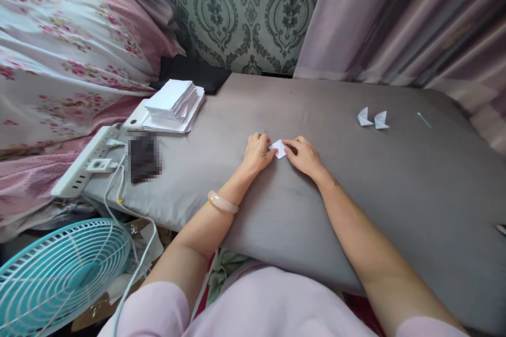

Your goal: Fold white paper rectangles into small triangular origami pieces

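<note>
A small folded piece of white paper lies on the grey cloth-covered surface, pointed at its top and bottom. My left hand pinches its left edge, thumb on the paper and fingers curled. On the opposite edge, the thumb and fingers of my right hand hold it too. Farther back to the right stand two folded white paper shapes, side by side with upright points. A stack of white paper sits at the back left, well apart from my hands.
A white power strip with plugs and cables runs along the left edge, near a blurred dark object. Below it stands a turquoise fan. A thin green stick lies at the right. Curtains and a patterned wall border the back.
</note>
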A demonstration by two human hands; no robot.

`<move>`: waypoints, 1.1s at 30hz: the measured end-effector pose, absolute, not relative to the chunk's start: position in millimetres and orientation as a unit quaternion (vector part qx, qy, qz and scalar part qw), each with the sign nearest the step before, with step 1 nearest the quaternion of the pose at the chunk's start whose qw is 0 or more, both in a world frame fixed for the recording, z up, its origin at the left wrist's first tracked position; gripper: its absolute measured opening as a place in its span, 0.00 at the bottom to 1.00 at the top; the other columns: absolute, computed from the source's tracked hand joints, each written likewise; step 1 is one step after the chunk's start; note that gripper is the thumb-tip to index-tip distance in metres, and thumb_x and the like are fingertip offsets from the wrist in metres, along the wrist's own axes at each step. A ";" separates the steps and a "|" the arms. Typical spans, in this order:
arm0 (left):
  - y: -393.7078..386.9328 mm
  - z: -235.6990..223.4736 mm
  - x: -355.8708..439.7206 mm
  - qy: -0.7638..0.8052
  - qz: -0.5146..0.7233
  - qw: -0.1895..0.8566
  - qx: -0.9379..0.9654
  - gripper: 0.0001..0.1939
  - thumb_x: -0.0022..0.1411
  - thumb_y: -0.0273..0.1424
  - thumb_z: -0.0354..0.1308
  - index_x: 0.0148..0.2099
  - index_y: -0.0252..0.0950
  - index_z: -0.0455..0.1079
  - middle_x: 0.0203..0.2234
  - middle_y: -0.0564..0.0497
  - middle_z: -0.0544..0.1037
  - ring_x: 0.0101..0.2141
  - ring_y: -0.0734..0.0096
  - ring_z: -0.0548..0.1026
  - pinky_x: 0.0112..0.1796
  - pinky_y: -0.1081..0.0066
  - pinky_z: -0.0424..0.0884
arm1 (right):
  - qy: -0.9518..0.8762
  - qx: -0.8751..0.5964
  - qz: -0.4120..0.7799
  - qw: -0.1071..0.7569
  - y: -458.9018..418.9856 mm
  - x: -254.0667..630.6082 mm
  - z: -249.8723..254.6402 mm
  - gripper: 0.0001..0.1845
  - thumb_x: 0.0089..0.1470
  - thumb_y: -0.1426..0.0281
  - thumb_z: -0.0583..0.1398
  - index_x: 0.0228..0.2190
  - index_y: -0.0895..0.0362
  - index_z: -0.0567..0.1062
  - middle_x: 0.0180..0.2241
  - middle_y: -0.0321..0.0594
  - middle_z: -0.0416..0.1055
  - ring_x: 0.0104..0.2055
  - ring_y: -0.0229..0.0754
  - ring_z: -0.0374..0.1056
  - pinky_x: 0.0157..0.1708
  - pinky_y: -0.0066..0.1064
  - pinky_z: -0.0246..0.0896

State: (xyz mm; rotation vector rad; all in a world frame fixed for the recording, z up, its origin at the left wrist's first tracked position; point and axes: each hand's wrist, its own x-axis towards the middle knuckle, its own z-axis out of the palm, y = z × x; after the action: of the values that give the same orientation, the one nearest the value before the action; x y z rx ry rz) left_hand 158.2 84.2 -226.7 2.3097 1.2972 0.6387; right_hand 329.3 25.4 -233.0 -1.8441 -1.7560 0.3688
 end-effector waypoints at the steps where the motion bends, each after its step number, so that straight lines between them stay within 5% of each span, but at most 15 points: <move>1: 84.6 -228.6 158.7 0.470 0.232 0.199 0.828 0.13 0.57 0.33 0.62 0.44 0.32 0.72 0.44 0.41 0.73 0.46 0.59 0.68 0.48 0.63 0.65 | -0.653 -0.690 0.136 0.282 24.8 329.0 -232.8 0.20 0.58 0.65 0.55 0.49 0.54 0.76 0.42 0.44 0.71 0.41 0.44 0.69 0.44 0.36 0.64; 7: 88.7 -224.7 160.9 0.483 0.220 0.274 0.802 0.10 0.54 0.32 0.64 0.38 0.33 0.74 0.39 0.43 0.72 0.44 0.59 0.68 0.49 0.61 0.65 | -0.644 -0.692 0.146 0.291 26.7 330.1 -235.2 0.19 0.56 0.66 0.56 0.48 0.54 0.76 0.44 0.45 0.71 0.39 0.44 0.69 0.43 0.37 0.65; 13: 89.1 -222.7 161.6 0.439 0.286 0.461 0.716 0.06 0.54 0.31 0.62 0.32 0.33 0.71 0.24 0.53 0.72 0.27 0.74 0.67 0.33 0.71 0.64 | -0.634 -0.677 0.176 0.330 28.8 333.2 -233.2 0.17 0.56 0.65 0.57 0.45 0.55 0.77 0.42 0.45 0.73 0.35 0.42 0.69 0.40 0.37 0.64; 18: 85.1 -217.1 160.3 0.389 0.386 0.624 0.556 0.13 0.48 0.33 0.66 0.34 0.32 0.70 0.25 0.53 0.75 0.27 0.77 0.70 0.32 0.74 0.63 | -0.550 -0.612 0.354 0.444 26.0 331.7 -222.0 0.14 0.51 0.60 0.62 0.35 0.55 0.80 0.34 0.39 0.77 0.34 0.39 0.69 0.39 0.33 0.62; 21: 82.0 -209.5 158.4 0.382 0.397 0.662 0.508 0.18 0.46 0.36 0.69 0.36 0.33 0.71 0.27 0.52 0.76 0.29 0.76 0.71 0.33 0.74 0.63 | -0.468 -0.587 0.417 0.512 26.5 326.2 -217.9 0.17 0.45 0.55 0.65 0.32 0.56 0.79 0.26 0.34 0.73 0.26 0.34 0.62 0.30 0.29 0.58; 25: 76.8 -204.6 157.9 0.376 0.369 0.682 0.507 0.18 0.45 0.39 0.70 0.36 0.33 0.73 0.28 0.51 0.77 0.29 0.76 0.71 0.33 0.73 0.62 | -0.357 -0.569 0.458 0.582 30.1 319.4 -218.0 0.23 0.36 0.52 0.69 0.29 0.55 0.76 0.19 0.28 0.64 0.20 0.30 0.52 0.21 0.26 0.48; 29: 74.3 -208.0 161.0 0.363 0.376 0.659 0.541 0.16 0.48 0.39 0.68 0.34 0.33 0.74 0.28 0.51 0.77 0.29 0.75 0.70 0.34 0.72 0.63 | -0.333 -0.552 0.479 0.596 31.2 318.0 -219.4 0.24 0.35 0.51 0.69 0.29 0.54 0.73 0.23 0.29 0.65 0.21 0.30 0.55 0.22 0.26 0.50; 33: 77.1 -214.0 158.7 0.399 0.406 0.479 0.668 0.10 0.57 0.37 0.61 0.34 0.34 0.74 0.26 0.50 0.76 0.28 0.72 0.70 0.33 0.71 0.64 | -0.422 -0.601 0.352 0.581 28.4 318.7 -217.3 0.21 0.40 0.56 0.68 0.34 0.54 0.74 0.32 0.35 0.69 0.22 0.30 0.58 0.25 0.28 0.56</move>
State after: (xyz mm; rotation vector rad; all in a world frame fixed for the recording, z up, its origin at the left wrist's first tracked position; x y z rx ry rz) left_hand 158.7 77.1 -214.0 1.6303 0.9742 0.9912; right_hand 318.7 28.4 -217.3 -1.4032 -0.9856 0.8216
